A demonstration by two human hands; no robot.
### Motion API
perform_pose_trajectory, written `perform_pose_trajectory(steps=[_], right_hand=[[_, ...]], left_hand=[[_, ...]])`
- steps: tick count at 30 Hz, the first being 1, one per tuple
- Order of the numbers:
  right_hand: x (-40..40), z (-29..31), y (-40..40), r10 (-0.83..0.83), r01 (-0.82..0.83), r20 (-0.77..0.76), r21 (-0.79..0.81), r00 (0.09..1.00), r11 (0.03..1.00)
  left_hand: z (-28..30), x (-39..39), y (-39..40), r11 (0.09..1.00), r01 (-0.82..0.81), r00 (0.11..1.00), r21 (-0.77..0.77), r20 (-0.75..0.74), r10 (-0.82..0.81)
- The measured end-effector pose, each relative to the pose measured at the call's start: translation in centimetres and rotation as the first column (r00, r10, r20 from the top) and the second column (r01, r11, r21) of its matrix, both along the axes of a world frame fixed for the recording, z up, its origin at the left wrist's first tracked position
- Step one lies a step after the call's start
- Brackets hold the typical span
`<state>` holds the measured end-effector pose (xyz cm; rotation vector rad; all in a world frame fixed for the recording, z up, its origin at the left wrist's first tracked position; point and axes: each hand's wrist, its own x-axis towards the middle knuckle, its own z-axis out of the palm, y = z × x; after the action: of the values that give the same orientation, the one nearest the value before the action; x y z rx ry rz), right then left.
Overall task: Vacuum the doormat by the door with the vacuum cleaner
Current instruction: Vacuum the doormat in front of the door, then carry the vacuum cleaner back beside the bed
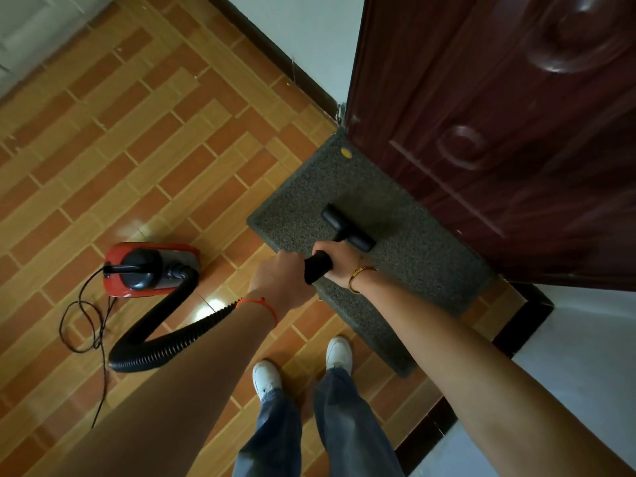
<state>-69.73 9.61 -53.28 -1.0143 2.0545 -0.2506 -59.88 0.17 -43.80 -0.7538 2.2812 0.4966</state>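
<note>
Both hands, left hand (280, 282) and right hand (339, 261), grip wand (316, 268); nozzle (347, 228) on doormat (309, 201).

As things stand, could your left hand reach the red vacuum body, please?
Probably yes, after letting go. The left hand grips the wand alongside the right hand. The vacuum body sits on open floor to its left, with only the hose between.
</note>
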Motion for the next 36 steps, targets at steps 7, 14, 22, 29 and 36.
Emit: perform_pose_trajectory(steps=[7,14,22,29,36], right_hand=[[3.3,4.7,-0.6,-0.078,0.082,0.098,-0.043,0.992,0.996],[5.5,10.1,-2.1,-0.064,0.07,0.083,-0.08,0.994,0.994],[8.6,15.1,-5.1,-0.165,0.17,0.043,-0.169,0.985,0.971],[13.4,17.5,-9.1,-0.262,0.258,0.001,-0.18,0.965,0.949],[18.2,19.4,-13.5,-0.353,0.342,-0.026,-0.188,0.935,0.921]], left_hand=[[6.2,2.8,-1.4,0.952,0.252,0.965,-0.173,-0.027,-0.261],[11.5,8.3,-4.7,0.917,0.238,0.94,-0.321,-0.161,-0.3],[14.6,15.8,-10.9,0.949,-0.154,0.91,-0.274,-0.413,0.028],[15.2,22.0,-17.1,0.949,-0.291,0.835,-0.124,-0.516,0.189],[13.7,29.2,-24.2,0.929,-0.37,0.779,-0.002,-0.545,0.309]])
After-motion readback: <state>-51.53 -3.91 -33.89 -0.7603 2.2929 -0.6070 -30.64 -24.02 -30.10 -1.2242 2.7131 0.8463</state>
